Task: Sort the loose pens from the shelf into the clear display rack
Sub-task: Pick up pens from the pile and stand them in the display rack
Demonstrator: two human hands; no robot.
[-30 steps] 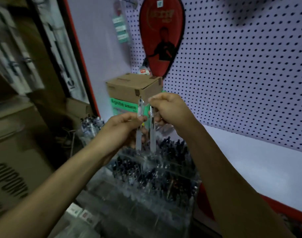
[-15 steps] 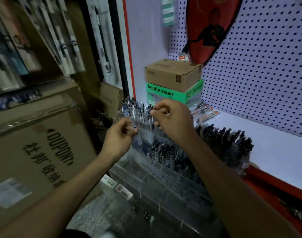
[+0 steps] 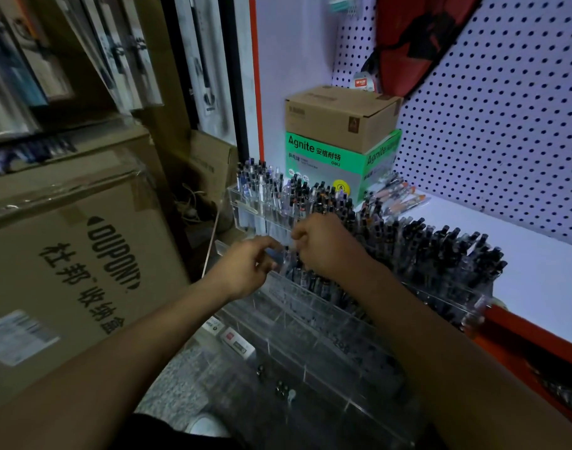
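A clear tiered display rack (image 3: 313,323) stands on the front of the white shelf (image 3: 538,274); its upper tiers are packed with upright dark-capped pens (image 3: 440,251). Several loose orange-and-clear pens (image 3: 404,194) lie on the shelf behind it, beside the green box. My left hand (image 3: 242,271) and my right hand (image 3: 326,248) sit close together over the left end of the second tier. Each seems to pinch a thin clear pen, lowered among the racked ones. The pen tips are hidden by my fingers.
A brown carton (image 3: 339,115) sits on a green Agnite box (image 3: 326,157) in the shelf corner. Behind is a white pegboard (image 3: 505,125) with a red racket cover (image 3: 417,37). A big DUPONT carton (image 3: 83,254) stands left. The rack's lower tiers hold price labels (image 3: 235,344).
Both hands came down from chest height, where each held a pen upright, to the rack's second tier. The view has tilted down and left.
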